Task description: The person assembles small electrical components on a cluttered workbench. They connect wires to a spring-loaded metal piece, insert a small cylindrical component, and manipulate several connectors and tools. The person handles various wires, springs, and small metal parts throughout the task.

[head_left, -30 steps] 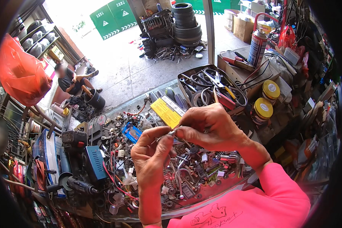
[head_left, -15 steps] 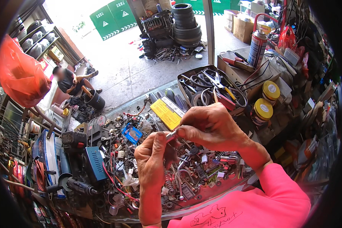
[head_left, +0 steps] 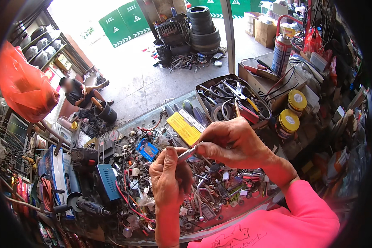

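Between my two hands is a small silvery, slim metal piece, held over the cluttered table. My left hand pinches its lower left end between thumb and fingers. At the upper right end, my right hand is closed with thumb against forefinger; the fingers cover that tip, so its exact kind is not clear. Just beyond the hands lies a yellow and white box. Beneath them spread loose springs, screws and small metal parts.
An open case of pliers and cables stands beyond my right hand, near two yellow-lidded jars and a spray can. To the left are a blue box and a power drill. A person sits farther off.
My hands have drawn slightly apart, and more of the silvery piece shows between them. The whole view has shifted a little, moving the scene down and right.
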